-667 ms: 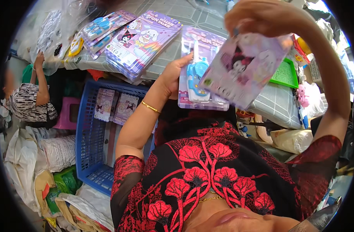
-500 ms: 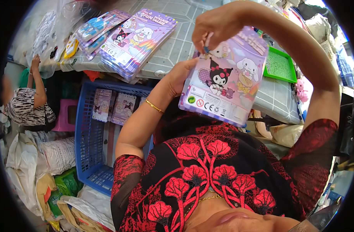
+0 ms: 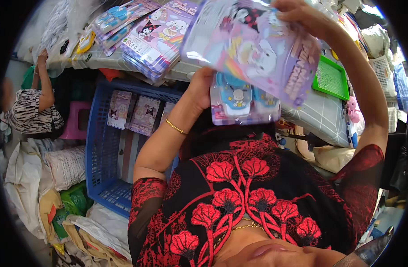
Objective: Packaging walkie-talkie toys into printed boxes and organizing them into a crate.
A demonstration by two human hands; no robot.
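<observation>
The right hand [image 3: 302,15] pinches the top edge of one flat lilac plastic packet printed with cartoon characters [image 3: 253,49], holding it up, tilted, above the table. The left hand [image 3: 201,89] is pressed from beneath against a second packet, a lilac card with a blue toy under a clear blister [image 3: 239,102], which the raised one partly covers; the left fingers are hidden behind it, so whether they clasp it or only prop it up I cannot tell. One thin gold bangle [image 3: 175,127] sits on the left wrist.

On the grey checked table [image 3: 319,115] one fanned stack of similar lilac packets [image 3: 157,38] lies to the left, with a few blue blister cards [image 3: 117,15] beside it; their number cannot be counted. One green rectangular tray [image 3: 330,78] lies to the right. Below the table edge stands one blue slatted plastic crate [image 3: 101,160] with three packets leaning inside. At the far left another person in a striped top [image 3: 30,113] reaches upward, beside one pink stool [image 3: 75,120].

Half a second ago the raised packet hung lower, its printed face toward the camera, hiding the blister card; now it is higher and swung round sideways, and the blue toy shows again.
</observation>
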